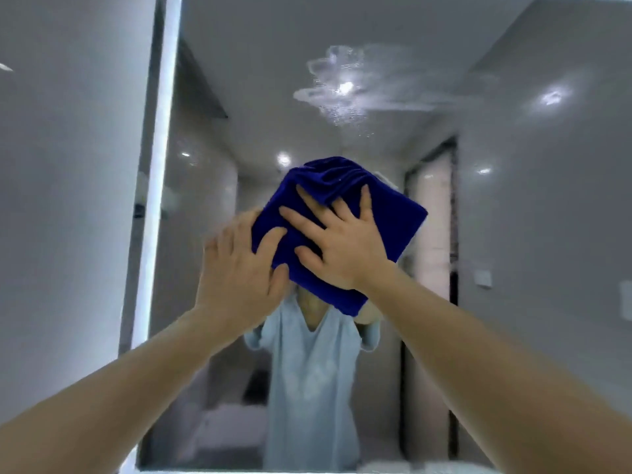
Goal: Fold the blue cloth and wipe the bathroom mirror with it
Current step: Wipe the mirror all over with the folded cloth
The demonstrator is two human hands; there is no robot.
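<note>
The right hand [345,248] is pressing flat, fingers spread, on the folded blue cloth [386,213] against the middle of the mirror [478,251]. The left hand [236,268] is lying open beside it, fingertips touching the cloth's left edge, and neither is gripping. The top folds are sitting bunched and loose, so a hard sweep is risking the cloth unfolding or slipping from under the palm, and the wet smear [342,87] well above could dry into streaks.
</note>
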